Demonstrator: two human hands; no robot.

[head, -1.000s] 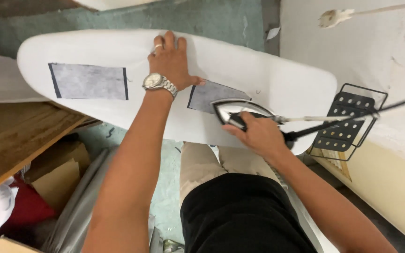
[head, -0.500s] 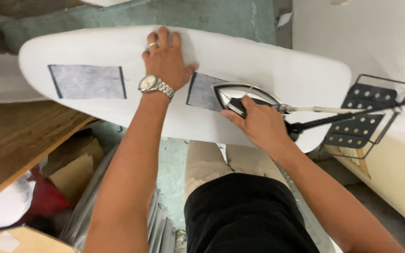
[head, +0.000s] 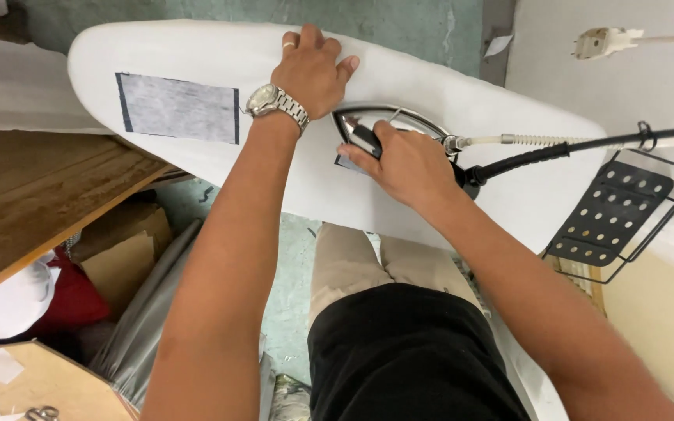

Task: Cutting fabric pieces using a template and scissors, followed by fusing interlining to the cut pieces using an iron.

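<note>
Head view: the right hand (head: 403,164) is clenched around the dark handle of a steam iron (head: 388,125), which sits flat on the white ironing board (head: 509,195). The iron's long axis runs left to right across the board, its pointed nose toward the left and its hose and cord (head: 555,144) trailing off to the right. Under it lies a grey fabric piece (head: 343,162), almost wholly covered; only a small corner shows at the near left of the soleplate.

The left hand (head: 313,70), with a wristwatch (head: 274,103) on the wrist and a ring on one finger, lies flat and released on the board, palm down, grasping nothing. It rests just beyond the iron's nose, on the far left of it, very near but apparently not touching.

A second grey fabric rectangle (head: 179,107) lies well apart, farther left on the board. A black perforated iron rest (head: 611,212) hangs off the board's right end.
</note>
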